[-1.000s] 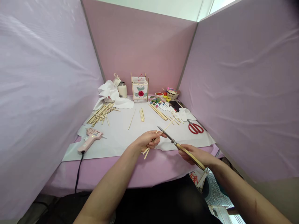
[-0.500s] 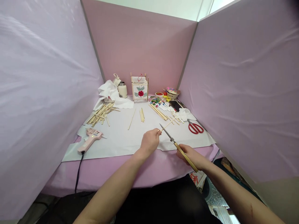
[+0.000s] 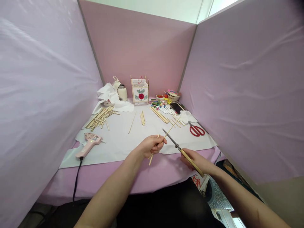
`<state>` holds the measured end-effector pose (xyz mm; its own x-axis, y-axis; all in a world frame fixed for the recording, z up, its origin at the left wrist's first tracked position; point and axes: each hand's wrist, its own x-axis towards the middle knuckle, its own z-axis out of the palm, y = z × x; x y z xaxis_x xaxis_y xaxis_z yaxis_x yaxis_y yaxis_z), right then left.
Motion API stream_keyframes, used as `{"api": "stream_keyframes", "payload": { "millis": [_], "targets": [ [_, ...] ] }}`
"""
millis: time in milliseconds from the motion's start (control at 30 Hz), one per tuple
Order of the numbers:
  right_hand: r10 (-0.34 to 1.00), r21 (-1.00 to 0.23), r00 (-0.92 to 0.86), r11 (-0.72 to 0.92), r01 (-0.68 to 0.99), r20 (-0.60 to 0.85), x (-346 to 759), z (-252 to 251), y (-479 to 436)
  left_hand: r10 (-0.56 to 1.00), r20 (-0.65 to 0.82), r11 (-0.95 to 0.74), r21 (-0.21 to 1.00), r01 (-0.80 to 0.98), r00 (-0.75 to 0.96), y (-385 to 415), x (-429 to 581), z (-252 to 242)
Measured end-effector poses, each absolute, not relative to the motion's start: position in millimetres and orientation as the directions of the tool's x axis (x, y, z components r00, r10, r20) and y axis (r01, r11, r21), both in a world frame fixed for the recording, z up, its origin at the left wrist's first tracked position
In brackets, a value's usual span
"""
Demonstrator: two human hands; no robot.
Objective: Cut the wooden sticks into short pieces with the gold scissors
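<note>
My left hand [image 3: 153,145] is closed around thin wooden sticks above the front edge of the white sheet. A long wooden stick [image 3: 173,125] slants up and right from its fingers, and short stick ends jut out below the palm. My right hand [image 3: 196,161] grips scissors with gold-coloured handles [image 3: 192,162]. Their grey blades [image 3: 171,138] point up and left, and the tip lies across the long stick just beyond my left fingertips. From this angle I cannot tell whether the blades touch the stick.
Left on the sheet [image 3: 118,139] lie a stick pile [image 3: 101,118] and a pink glue gun [image 3: 89,144] with a black cord. A rose-decorated lantern [image 3: 140,94] stands at the back. Cut sticks [image 3: 159,114], markers [image 3: 167,109], a phone [image 3: 176,108] and red-handled scissors [image 3: 197,130] lie to the right.
My left hand has turned and dropped slightly, so stick ends now show below it. The long stick points more steeply upward. The scissors stay close to it, and the whole view has shifted a little.
</note>
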<state>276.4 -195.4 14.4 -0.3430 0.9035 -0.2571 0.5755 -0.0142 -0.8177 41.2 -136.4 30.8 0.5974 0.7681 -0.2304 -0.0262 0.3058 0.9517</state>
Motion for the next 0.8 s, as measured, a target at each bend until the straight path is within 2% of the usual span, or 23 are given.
{"api": "stream_keyframes", "payload": {
  "millis": [67,133,200,300,367,433,500,533,600,633,700,767,800],
  "targets": [
    [0.916,-0.804,-0.266,-0.093,0.587,-0.301,271,12,-195,0.946,-0.043,0.005,0.993,0.117,0.322,-139,52,26],
    [0.923,-0.793,-0.210,-0.144,0.592,-0.324,264,13,-196,0.973,0.195,-0.224,0.927,0.301,0.126,-142,61,21],
    [0.918,-0.793,-0.195,-0.174,0.583,-0.345,258,15,-198,0.946,0.316,-0.316,0.858,0.405,0.068,-144,65,18],
    [0.922,-0.790,-0.204,-0.150,0.594,-0.329,255,16,-200,0.955,0.286,-0.295,0.866,0.404,0.085,-143,62,19],
    [0.927,-0.776,-0.207,-0.125,0.618,-0.313,259,14,-200,0.978,0.156,-0.193,0.929,0.315,0.140,-139,55,22],
    [0.926,-0.769,-0.234,-0.087,0.633,-0.297,265,12,-200,0.954,-0.054,0.008,0.988,0.157,0.295,-135,45,26],
    [0.926,-0.771,-0.289,-0.004,0.637,-0.244,273,12,-200,0.816,-0.225,0.254,0.967,0.019,0.533,-132,35,29],
    [0.926,-0.768,-0.317,0.050,0.638,-0.203,276,13,-200,0.731,-0.257,0.343,0.939,-0.014,0.632,-130,30,31],
    [0.928,-0.752,-0.348,0.133,0.646,-0.135,281,15,-200,0.633,-0.256,0.409,0.912,-0.035,0.731,-130,26,34],
    [0.930,-0.743,-0.347,0.148,0.653,-0.119,282,16,-199,0.646,-0.240,0.384,0.923,-0.037,0.725,-130,27,35],
    [0.942,-0.731,-0.312,0.126,0.671,-0.124,280,17,-198,0.782,-0.171,0.222,0.975,-0.012,0.600,-134,34,37],
    [0.955,-0.723,-0.261,0.081,0.686,-0.141,276,16,-197,0.933,0.002,-0.049,0.991,0.123,0.360,-138,45,36],
    [0.959,-0.721,-0.242,0.063,0.690,-0.148,273,15,-196,0.962,0.121,-0.180,0.956,0.234,0.244,-140,51,34]
  ]
}}
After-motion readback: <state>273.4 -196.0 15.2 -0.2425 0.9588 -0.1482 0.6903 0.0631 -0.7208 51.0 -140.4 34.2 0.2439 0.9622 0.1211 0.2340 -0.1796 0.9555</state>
